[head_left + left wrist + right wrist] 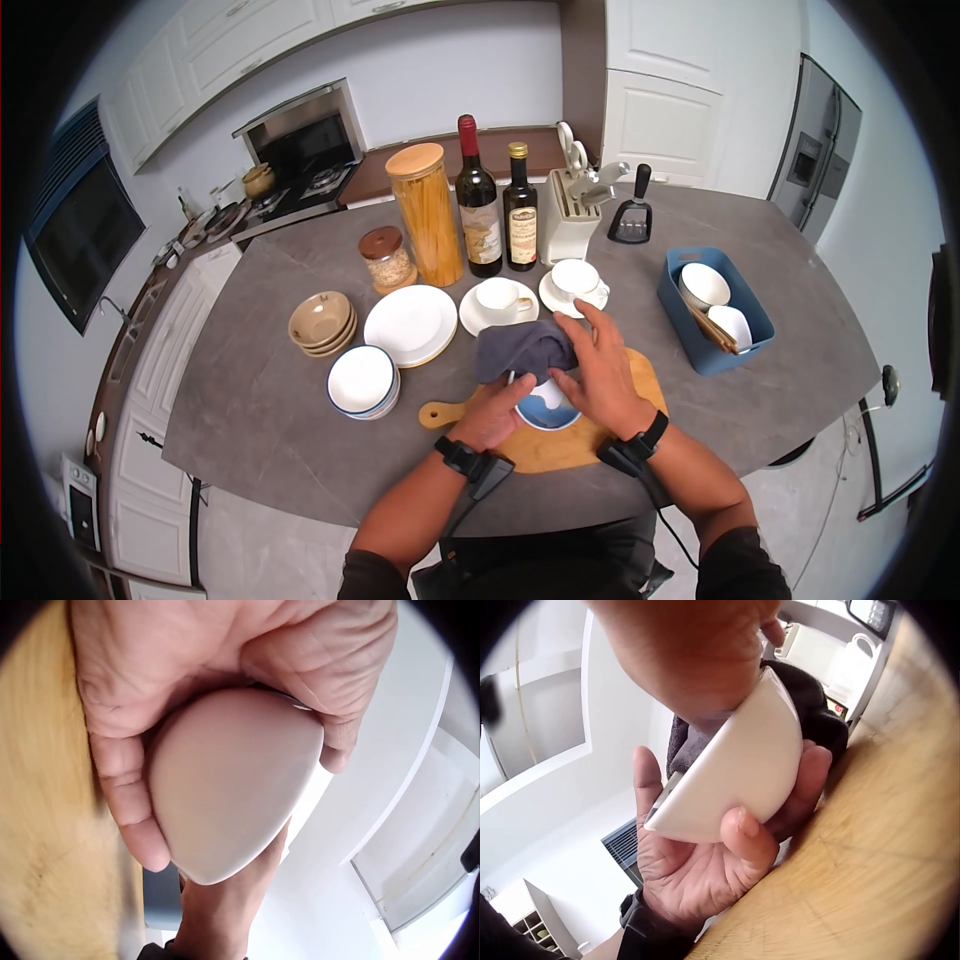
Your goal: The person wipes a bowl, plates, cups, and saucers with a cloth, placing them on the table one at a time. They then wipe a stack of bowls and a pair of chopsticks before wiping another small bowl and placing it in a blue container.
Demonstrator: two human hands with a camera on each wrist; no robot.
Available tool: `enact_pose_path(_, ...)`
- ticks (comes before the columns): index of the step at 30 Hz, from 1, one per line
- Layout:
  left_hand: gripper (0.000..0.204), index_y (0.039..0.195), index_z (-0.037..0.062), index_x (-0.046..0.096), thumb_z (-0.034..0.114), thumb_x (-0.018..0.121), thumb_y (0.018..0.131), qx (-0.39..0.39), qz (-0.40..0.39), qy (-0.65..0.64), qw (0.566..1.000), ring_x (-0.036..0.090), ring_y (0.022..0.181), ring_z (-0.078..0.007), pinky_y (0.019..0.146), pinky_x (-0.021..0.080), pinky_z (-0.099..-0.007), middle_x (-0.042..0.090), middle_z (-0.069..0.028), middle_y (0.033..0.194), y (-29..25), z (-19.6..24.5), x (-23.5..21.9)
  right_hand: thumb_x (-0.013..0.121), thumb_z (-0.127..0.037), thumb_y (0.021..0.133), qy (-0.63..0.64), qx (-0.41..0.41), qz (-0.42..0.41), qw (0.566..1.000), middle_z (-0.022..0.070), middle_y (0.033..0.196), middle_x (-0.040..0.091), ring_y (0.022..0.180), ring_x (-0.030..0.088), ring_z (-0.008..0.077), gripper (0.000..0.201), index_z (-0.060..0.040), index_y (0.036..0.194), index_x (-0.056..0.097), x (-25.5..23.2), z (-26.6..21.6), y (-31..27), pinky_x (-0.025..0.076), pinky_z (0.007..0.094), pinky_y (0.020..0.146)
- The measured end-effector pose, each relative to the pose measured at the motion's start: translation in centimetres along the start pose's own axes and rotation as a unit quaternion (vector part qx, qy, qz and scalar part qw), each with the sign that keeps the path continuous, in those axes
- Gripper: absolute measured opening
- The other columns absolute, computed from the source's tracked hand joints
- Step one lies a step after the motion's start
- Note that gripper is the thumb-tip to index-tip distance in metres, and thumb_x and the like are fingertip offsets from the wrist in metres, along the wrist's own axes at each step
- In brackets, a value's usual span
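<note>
My left hand [492,412] grips a small bowl [548,414], blue inside and white outside, low over a wooden cutting board [640,385]. Its thumb lies at the rim, and the fingers spread under the white outer wall [232,787]. The bowl is tilted in the right wrist view. With my right hand [607,385] I hold a dark grey cloth [522,348] between thumb and fingers at the bowl's far edge. Part of that cloth [802,694] shows behind the bowl in the right wrist view; the right fingertips are mostly hidden there.
Left are stacked white bowls [362,380], brown bowls [320,320] and white plates [411,325]. Two cups on saucers [500,300] stand just beyond the cloth. Behind are a pasta jar [425,215], two bottles [480,215] and a knife block [568,225]. A blue bin [690,345] holds bowls at right.
</note>
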State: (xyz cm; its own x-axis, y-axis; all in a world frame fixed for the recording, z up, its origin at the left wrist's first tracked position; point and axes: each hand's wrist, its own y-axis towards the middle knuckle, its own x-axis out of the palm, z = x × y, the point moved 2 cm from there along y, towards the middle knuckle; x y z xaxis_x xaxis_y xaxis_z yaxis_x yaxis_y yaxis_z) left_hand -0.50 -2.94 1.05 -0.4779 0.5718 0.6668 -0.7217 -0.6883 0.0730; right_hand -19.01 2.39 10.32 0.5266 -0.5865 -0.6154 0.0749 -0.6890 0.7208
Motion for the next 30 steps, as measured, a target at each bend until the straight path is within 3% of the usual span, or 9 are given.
enact_pose_path(2,0.070,0.162,0.0085,0.038,0.033,0.071,0.105,0.009,-0.006,-0.003,1.000,0.053,0.144,-0.0252,0.121,0.044,-0.0461,0.052,-0.0080,0.157,0.0,0.1,0.3,0.083,-0.004,0.077,0.002,-0.116,-0.026,0.993,0.0184,0.145,0.055,0.131,0.054,0.0428,0.073,-0.0115,0.146,0.059,-0.4,-0.2,0.2,0.047,0.0499,0.110)
enact_pose_path(5,0.071,0.163,0.0084,0.036,0.031,0.071,0.105,-0.010,-0.001,0.001,1.000,0.053,0.144,-0.0239,0.121,0.045,-0.0450,0.051,-0.0080,0.157,0.1,-0.7,-0.7,0.082,-0.001,0.075,0.091,-0.134,-0.119,0.980,0.0173,0.145,0.055,0.131,0.055,0.0408,0.074,-0.0112,0.145,0.060,0.1,0.4,0.1,0.047,0.0493,0.110)
enact_pose_path(9,0.071,0.164,0.0056,0.034,0.026,0.070,0.106,-0.022,0.001,0.029,0.999,0.057,0.138,-0.0199,0.115,0.049,-0.0406,0.053,-0.0071,0.152,0.0,-0.9,-0.8,0.080,0.002,0.081,0.227,-0.029,-0.087,0.970,0.0156,0.128,0.065,0.113,0.066,0.0354,0.059,-0.0075,0.137,0.066,0.4,1.8,-0.1,0.056,0.0410,0.094)
enact_pose_path(10,0.072,0.164,0.0052,0.035,0.028,0.071,0.105,-0.011,-0.008,0.041,0.999,0.057,0.138,-0.0198,0.116,0.048,-0.0397,0.053,-0.0075,0.151,0.0,-0.8,-0.4,0.080,0.001,0.084,0.226,-0.053,-0.013,0.973,0.0143,0.114,0.068,0.100,0.069,0.0331,0.046,-0.0048,0.128,0.069,0.7,2.1,0.2,0.057,0.0372,0.085)
enact_pose_path(17,0.078,0.163,0.0040,0.036,0.039,0.072,0.103,0.006,-0.049,0.035,0.998,0.055,0.141,-0.0209,0.119,0.044,-0.0381,0.052,-0.0096,0.156,0.7,-0.1,0.4,0.080,-0.001,0.087,0.220,0.062,0.054,0.972,0.0138,0.105,0.068,0.089,0.067,0.0281,0.027,-0.0030,0.113,0.071,-0.2,4.0,-2.1,0.055,0.0352,0.080)
enact_pose_path(19,0.079,0.164,0.0037,0.035,0.040,0.072,0.104,0.007,-0.047,0.028,0.998,0.054,0.142,-0.0209,0.119,0.044,-0.0385,0.050,-0.0100,0.157,0.6,0.3,1.1,0.081,-0.004,0.088,0.233,0.030,0.068,0.970,0.0129,0.104,0.069,0.086,0.066,0.0266,0.020,-0.0025,0.106,0.072,-1.1,3.8,-2.1,0.053,0.0349,0.078)
enact_pose_path(23,0.085,0.165,0.0032,0.031,0.042,0.074,0.103,0.001,-0.037,0.011,0.999,0.053,0.143,-0.0217,0.120,0.044,-0.0397,0.050,-0.0112,0.158,0.7,0.3,0.9,0.082,-0.008,0.089,0.210,-0.089,-0.007,0.974,0.0131,0.104,0.068,0.088,0.065,0.0267,0.011,-0.0025,0.093,0.073,-0.4,3.8,-1.9,0.052,0.0375,0.077)
enact_pose_path(27,0.087,0.166,0.0031,0.030,0.040,0.075,0.102,0.010,-0.046,0.041,0.998,0.053,0.143,-0.0218,0.120,0.043,-0.0398,0.049,-0.0114,0.158,0.7,-0.6,0.5,0.088,-0.016,0.086,0.193,0.028,0.044,0.980,0.0126,0.101,0.068,0.092,0.067,0.0322,0.036,-0.0035,0.114,0.070,-0.6,3.3,-2.1,0.054,0.0401,0.078)
enact_pose_path(30,0.088,0.166,0.0030,0.029,0.038,0.077,0.101,0.003,-0.033,0.099,0.995,0.052,0.142,-0.0212,0.120,0.042,-0.0390,0.049,-0.0110,0.156,0.4,-0.8,0.1,0.089,-0.021,0.085,0.165,0.003,-0.007,0.986,0.0150,0.100,0.067,0.090,0.068,0.0368,0.054,-0.0041,0.129,0.063,-0.1,2.7,-1.8,0.055,0.0421,0.077)
